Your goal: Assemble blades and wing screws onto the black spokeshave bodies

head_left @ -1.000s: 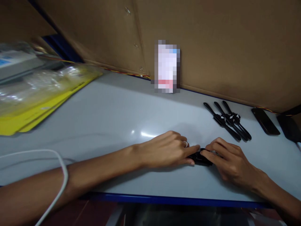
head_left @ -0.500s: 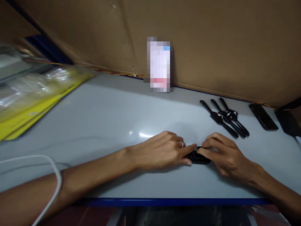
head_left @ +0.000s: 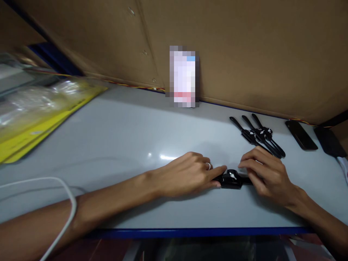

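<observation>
A black spokeshave point(head_left: 230, 181) lies flat on the grey tabletop, with a silvery thumbscrew point(head_left: 233, 175) on its middle. My left hand point(head_left: 193, 174), a ring on one finger, is closed over its left handle and hides that end. The index finger reaches to the edge of the body. My right hand point(head_left: 269, 177) hovers over the right handle with loosely bent fingers that stand apart. Nothing shows between them, and the end of that handle is hidden behind the hand.
Three similar spokeshaves point(head_left: 261, 133) lie side by side behind my right hand. Right of them are a dark phone point(head_left: 301, 135) and another black object point(head_left: 330, 142). A pixelated upright item point(head_left: 184, 78) leans on the cardboard wall. Yellow sheets point(head_left: 35, 135) under clear plastic lie left; a white cable point(head_left: 71, 203) crosses my left forearm.
My right hand has lifted off the spokeshave's middle and moved right, its fingers spreading, so the thumbscrew now shows. My left hand keeps its place.
</observation>
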Action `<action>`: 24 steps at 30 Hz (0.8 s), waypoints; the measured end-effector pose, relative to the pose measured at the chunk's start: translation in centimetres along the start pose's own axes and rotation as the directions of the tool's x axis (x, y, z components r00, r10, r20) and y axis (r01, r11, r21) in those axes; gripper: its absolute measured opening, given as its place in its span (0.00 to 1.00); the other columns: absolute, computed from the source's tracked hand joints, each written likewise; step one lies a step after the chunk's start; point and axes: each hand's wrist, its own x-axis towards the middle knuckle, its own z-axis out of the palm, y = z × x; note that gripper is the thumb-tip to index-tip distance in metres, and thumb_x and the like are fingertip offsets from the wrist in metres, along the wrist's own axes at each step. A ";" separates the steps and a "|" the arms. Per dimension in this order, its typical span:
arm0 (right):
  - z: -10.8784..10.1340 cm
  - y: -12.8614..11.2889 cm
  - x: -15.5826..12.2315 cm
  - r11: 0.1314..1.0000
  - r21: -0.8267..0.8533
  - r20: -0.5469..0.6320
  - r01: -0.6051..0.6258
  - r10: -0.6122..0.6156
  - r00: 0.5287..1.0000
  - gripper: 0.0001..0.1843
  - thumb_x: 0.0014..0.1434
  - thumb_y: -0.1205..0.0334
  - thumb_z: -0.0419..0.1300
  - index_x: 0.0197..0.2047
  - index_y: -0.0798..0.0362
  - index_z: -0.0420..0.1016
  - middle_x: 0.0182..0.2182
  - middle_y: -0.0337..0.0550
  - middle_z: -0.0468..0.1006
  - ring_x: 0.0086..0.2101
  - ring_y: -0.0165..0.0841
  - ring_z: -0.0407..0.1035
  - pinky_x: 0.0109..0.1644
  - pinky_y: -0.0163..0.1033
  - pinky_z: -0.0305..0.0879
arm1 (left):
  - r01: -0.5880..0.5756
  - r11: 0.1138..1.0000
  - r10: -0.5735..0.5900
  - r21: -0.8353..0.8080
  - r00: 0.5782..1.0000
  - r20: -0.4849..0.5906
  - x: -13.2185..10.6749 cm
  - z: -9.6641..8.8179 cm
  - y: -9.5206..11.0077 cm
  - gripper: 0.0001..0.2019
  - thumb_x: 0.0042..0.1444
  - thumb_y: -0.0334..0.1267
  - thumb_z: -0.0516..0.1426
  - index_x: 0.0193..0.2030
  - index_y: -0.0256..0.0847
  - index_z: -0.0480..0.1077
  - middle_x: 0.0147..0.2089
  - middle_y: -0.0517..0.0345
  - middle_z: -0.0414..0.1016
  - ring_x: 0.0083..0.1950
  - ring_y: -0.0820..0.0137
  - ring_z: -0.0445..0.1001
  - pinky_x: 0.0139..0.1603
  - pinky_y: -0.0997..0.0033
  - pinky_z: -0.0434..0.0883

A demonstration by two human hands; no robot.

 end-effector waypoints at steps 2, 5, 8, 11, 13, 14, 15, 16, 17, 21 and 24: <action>0.3 -0.2 -0.1 1.000 -0.025 0.027 0.016 -0.016 1.000 0.14 0.60 0.78 0.52 0.42 0.55 0.75 0.37 0.48 0.73 0.36 0.35 0.66 0.37 0.41 0.66 | 0.006 1.000 -0.006 -0.001 1.000 -0.008 0.0 0.0 0.0 0.16 0.72 0.44 0.47 0.56 0.37 0.68 0.28 0.58 0.75 0.27 0.69 0.72 0.26 0.67 0.60; 0.6 -0.8 -0.2 0.997 -0.016 0.082 0.075 -0.074 0.994 0.16 0.60 0.78 0.51 0.44 0.54 0.76 0.41 0.51 0.74 0.39 0.37 0.66 0.37 0.42 0.67 | 0.019 1.000 -0.019 -0.009 1.000 0.019 0.1 -0.1 0.1 0.16 0.72 0.44 0.47 0.57 0.37 0.67 0.27 0.59 0.74 0.27 0.68 0.72 0.26 0.67 0.61; 0.5 -1.0 -0.1 0.993 -0.028 0.097 0.112 -0.109 0.989 0.15 0.61 0.79 0.51 0.39 0.55 0.76 0.42 0.52 0.75 0.40 0.38 0.66 0.37 0.43 0.67 | 0.028 0.999 -0.027 -0.015 0.998 0.052 0.1 -0.1 0.1 0.17 0.71 0.45 0.49 0.58 0.38 0.67 0.28 0.59 0.74 0.27 0.68 0.72 0.27 0.66 0.61; 0.4 -1.0 0.0 0.988 -0.124 0.050 0.093 -0.087 0.995 0.15 0.60 0.80 0.51 0.36 0.56 0.76 0.41 0.54 0.75 0.40 0.39 0.66 0.37 0.44 0.68 | 0.025 1.000 -0.024 -0.018 0.999 0.045 0.0 0.0 0.1 0.17 0.72 0.45 0.48 0.58 0.38 0.67 0.29 0.58 0.75 0.28 0.68 0.72 0.27 0.67 0.61; 0.4 -1.0 0.1 0.982 -0.164 0.041 0.094 -0.088 0.995 0.15 0.59 0.81 0.51 0.37 0.57 0.76 0.41 0.55 0.75 0.40 0.39 0.66 0.37 0.44 0.68 | 0.023 1.000 -0.022 -0.019 0.999 0.039 -0.1 0.0 0.0 0.17 0.72 0.44 0.47 0.58 0.38 0.67 0.29 0.58 0.75 0.28 0.68 0.73 0.27 0.67 0.61; 0.4 -1.1 0.1 0.982 -0.158 0.054 0.107 -0.100 0.994 0.15 0.59 0.81 0.51 0.39 0.58 0.76 0.41 0.55 0.75 0.41 0.40 0.66 0.38 0.44 0.69 | 0.021 1.000 -0.020 -0.021 0.999 0.035 -0.1 0.0 0.0 0.17 0.72 0.45 0.47 0.58 0.38 0.67 0.29 0.58 0.75 0.28 0.68 0.72 0.27 0.67 0.61; 0.4 -1.3 0.1 0.983 -0.137 0.071 0.126 -0.117 0.991 0.15 0.60 0.81 0.52 0.42 0.58 0.76 0.42 0.55 0.75 0.41 0.40 0.66 0.39 0.44 0.69 | 0.020 1.000 -0.019 -0.024 0.999 0.035 -0.1 0.0 0.0 0.17 0.72 0.45 0.47 0.59 0.37 0.66 0.29 0.58 0.75 0.28 0.68 0.72 0.27 0.66 0.61; 0.4 -1.4 0.2 0.984 -0.111 0.092 0.142 -0.132 0.987 0.15 0.60 0.81 0.52 0.42 0.59 0.77 0.42 0.55 0.75 0.42 0.40 0.67 0.39 0.44 0.69 | 0.020 0.999 -0.019 -0.027 0.999 0.034 -0.1 0.0 0.1 0.17 0.72 0.45 0.47 0.59 0.37 0.66 0.28 0.59 0.75 0.28 0.68 0.72 0.27 0.66 0.61; 0.3 -1.5 0.2 0.984 -0.088 0.110 0.158 -0.148 0.983 0.15 0.60 0.81 0.52 0.42 0.58 0.77 0.42 0.55 0.75 0.42 0.40 0.67 0.39 0.44 0.69 | 0.020 0.999 -0.019 -0.029 0.999 0.032 0.0 0.0 0.1 0.17 0.72 0.45 0.47 0.59 0.37 0.66 0.28 0.59 0.74 0.27 0.68 0.72 0.27 0.66 0.61; 0.2 -1.6 0.2 0.976 -0.151 0.086 0.154 -0.143 0.986 0.14 0.59 0.82 0.53 0.34 0.59 0.76 0.42 0.57 0.76 0.43 0.42 0.67 0.39 0.45 0.69 | 0.021 1.000 -0.021 -0.022 0.999 0.033 0.0 -0.1 0.1 0.17 0.72 0.45 0.47 0.58 0.37 0.67 0.28 0.59 0.74 0.28 0.68 0.72 0.27 0.66 0.61; 0.2 -1.4 0.2 0.975 -0.185 0.070 0.123 -0.111 0.991 0.15 0.59 0.81 0.52 0.40 0.61 0.77 0.43 0.59 0.76 0.44 0.43 0.67 0.40 0.46 0.70 | 0.024 1.000 -0.023 -0.017 0.999 0.043 -0.1 0.0 0.1 0.17 0.72 0.45 0.48 0.58 0.37 0.66 0.28 0.59 0.75 0.28 0.68 0.73 0.27 0.66 0.61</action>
